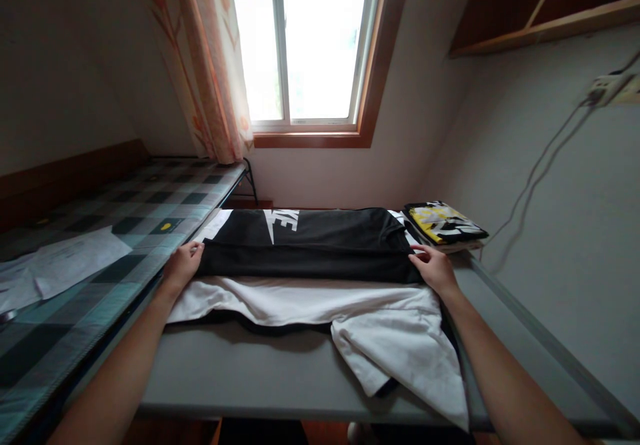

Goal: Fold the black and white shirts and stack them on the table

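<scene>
A black and white T-shirt (310,258) with a white printed logo lies sideways across a grey table. Its black part is partly folded over, and the white part with a sleeve (400,345) spreads toward me. My left hand (184,265) pinches the black cloth at its left end, fingers closed. At the opposite end, my right hand (434,268) grips the cloth's right edge between thumb and fingers.
Folded clothes (445,221) in yellow, black and white sit at the table's far right corner. The grey table (240,378) adjoins a checked mattress (150,198) with papers (65,265) on it. Beyond are a window, a curtain (210,65) and a wall socket with a cable (530,178).
</scene>
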`<action>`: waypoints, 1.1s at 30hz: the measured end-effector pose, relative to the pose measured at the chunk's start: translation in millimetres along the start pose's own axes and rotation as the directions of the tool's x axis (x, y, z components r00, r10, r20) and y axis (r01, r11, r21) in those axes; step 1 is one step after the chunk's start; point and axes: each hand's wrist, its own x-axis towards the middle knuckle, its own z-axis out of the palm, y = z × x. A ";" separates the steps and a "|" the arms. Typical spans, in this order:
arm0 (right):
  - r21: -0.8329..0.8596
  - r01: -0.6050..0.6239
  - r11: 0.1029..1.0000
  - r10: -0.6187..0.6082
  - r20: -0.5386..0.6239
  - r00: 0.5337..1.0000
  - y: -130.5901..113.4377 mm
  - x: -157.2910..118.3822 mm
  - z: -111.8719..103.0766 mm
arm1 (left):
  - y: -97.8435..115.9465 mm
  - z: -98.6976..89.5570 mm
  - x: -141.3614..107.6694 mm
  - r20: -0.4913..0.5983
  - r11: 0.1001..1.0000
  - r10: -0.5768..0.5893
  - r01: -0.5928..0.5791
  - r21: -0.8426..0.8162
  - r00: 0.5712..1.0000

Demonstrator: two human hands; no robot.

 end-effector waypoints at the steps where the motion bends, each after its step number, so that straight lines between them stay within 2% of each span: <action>1: -0.001 0.002 1.000 -0.002 0.002 1.000 0.1 0.0 -0.5 | 1.0 0.2 0.2 0.003 0.999 0.008 -0.008 -0.043 1.000; 6: 0.066 -0.018 0.998 0.017 0.018 1.000 11.9 2.5 -0.9 | 1.4 1.6 4.2 0.009 0.937 -0.008 0.010 -0.349 1.000; 9: 0.082 -0.025 0.996 0.025 0.012 1.000 18.9 3.5 0.4 | 1.6 0.7 5.0 0.031 0.913 -0.022 0.032 -0.407 0.999; 12: 0.066 -0.018 0.998 0.019 -0.007 1.000 18.5 2.6 1.4 | 4.1 -3.0 4.6 0.044 0.939 0.001 0.014 -0.344 0.999; 18: -0.006 -0.034 0.999 0.034 -0.016 0.999 5.1 -1.3 0.4 | 6.6 -8.4 0.5 0.010 0.999 -0.004 0.004 -0.035 1.000; 26: -0.112 -0.025 0.993 0.021 -0.033 0.999 -2.1 -5.4 0.0 | 22.3 -7.6 -15.1 0.097 0.965 -0.002 -0.023 0.260 0.995; 29: -0.198 -0.014 0.980 0.007 -0.034 0.999 -4.9 -7.1 1.1 | 24.2 -8.7 -16.0 0.101 0.963 -0.051 0.022 0.267 0.994; 33: -0.292 -0.021 0.956 0.016 -0.020 1.000 -8.9 -8.9 2.2 | 19.6 -5.1 -10.4 0.081 0.997 -0.038 0.033 0.071 0.996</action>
